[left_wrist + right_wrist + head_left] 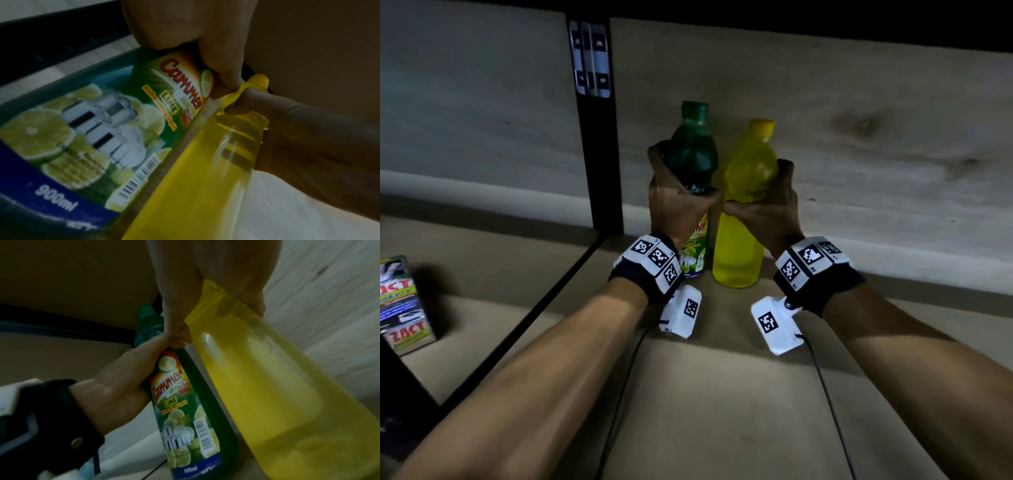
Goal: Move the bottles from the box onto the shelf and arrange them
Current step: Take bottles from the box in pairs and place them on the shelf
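Two bottles stand upright side by side on the shelf board [722, 394], close to the wooden back panel. The green lime dish-liquid bottle [693, 161] [86, 138] [191, 410] is on the left; my left hand [674, 202] [123, 386] grips it round the narrow waist above the label. Touching it on the right is the yellow bottle [739, 246] [197, 186] [267, 394], and my right hand [767, 209] [287, 138] holds that one round its upper body. Both thumbs meet between the bottles. The box is out of sight.
A black metal upright [599, 137] divides the shelf just left of the green bottle. A small printed carton [400, 305] stands on the left bay. The upper shelf's dark underside [791, 20] hangs overhead. Bare board lies to the right of the yellow bottle.
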